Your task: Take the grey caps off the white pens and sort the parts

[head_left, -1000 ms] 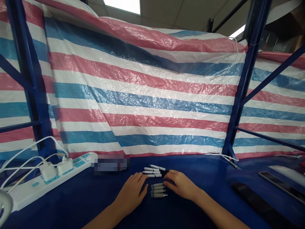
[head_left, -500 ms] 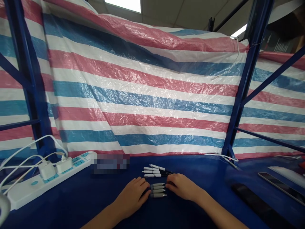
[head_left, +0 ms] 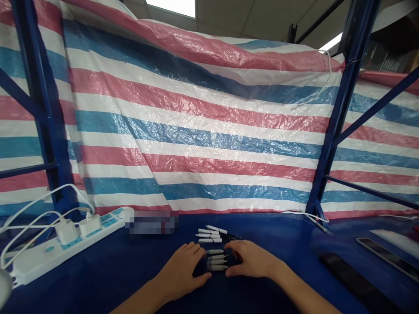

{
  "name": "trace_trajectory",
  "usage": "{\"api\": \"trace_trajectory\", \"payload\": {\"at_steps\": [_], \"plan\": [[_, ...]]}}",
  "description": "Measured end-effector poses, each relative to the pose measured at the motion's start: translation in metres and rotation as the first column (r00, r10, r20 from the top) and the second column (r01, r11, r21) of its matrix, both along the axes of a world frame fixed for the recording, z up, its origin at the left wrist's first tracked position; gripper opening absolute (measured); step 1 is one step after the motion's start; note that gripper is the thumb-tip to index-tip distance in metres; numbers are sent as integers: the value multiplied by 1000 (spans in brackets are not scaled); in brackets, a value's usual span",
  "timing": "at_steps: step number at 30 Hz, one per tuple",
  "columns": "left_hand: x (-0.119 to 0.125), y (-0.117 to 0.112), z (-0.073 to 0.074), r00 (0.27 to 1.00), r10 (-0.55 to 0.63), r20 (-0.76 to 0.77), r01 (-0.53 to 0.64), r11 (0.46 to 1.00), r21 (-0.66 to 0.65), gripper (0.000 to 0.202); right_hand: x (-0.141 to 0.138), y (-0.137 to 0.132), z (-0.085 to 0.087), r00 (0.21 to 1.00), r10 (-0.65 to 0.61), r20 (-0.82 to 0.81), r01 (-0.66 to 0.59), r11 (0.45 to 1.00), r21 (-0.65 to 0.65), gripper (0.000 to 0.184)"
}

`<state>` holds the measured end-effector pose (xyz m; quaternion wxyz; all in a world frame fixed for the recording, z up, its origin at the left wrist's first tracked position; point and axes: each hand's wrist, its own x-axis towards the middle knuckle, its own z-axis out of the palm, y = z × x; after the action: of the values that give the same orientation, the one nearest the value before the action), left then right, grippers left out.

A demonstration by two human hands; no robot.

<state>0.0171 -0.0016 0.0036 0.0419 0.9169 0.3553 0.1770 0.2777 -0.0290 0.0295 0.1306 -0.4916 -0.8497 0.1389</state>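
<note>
Several small grey pen parts lie side by side on the blue table, squeezed between my two hands. My left hand rests palm down with its fingers curved against their left ends. My right hand cups their right ends, fingers bent over them. Just behind lies a second row of white and black pens, untouched. Neither hand has lifted anything off the table.
A white power strip with two chargers and cables lies at the left. A blurred dark object sits behind the hands. Two dark phones lie at the right. A striped tarp on a blue rack closes the back.
Both hands have closed in on the grey pen parts from either side, pushing them together. The right hand has slid back from the white pens.
</note>
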Motion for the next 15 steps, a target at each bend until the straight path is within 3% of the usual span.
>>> {"api": "trace_trajectory", "payload": {"at_steps": [6, 11, 15], "plan": [[0, 4, -3, 999, 36, 11, -36, 999, 1, 43, 1, 1, -1, 1000, 15, 10, -15, 1000, 3, 65], [-1, 4, -4, 1000, 24, 3, -24, 1000, -2, 33, 3, 2, -3, 1000, 7, 16, -8, 998, 60, 32], [-1, 3, -3, 1000, 11, 6, -11, 1000, 3, 29, 3, 5, -7, 999, 24, 26, -26, 995, 100, 23]]}}
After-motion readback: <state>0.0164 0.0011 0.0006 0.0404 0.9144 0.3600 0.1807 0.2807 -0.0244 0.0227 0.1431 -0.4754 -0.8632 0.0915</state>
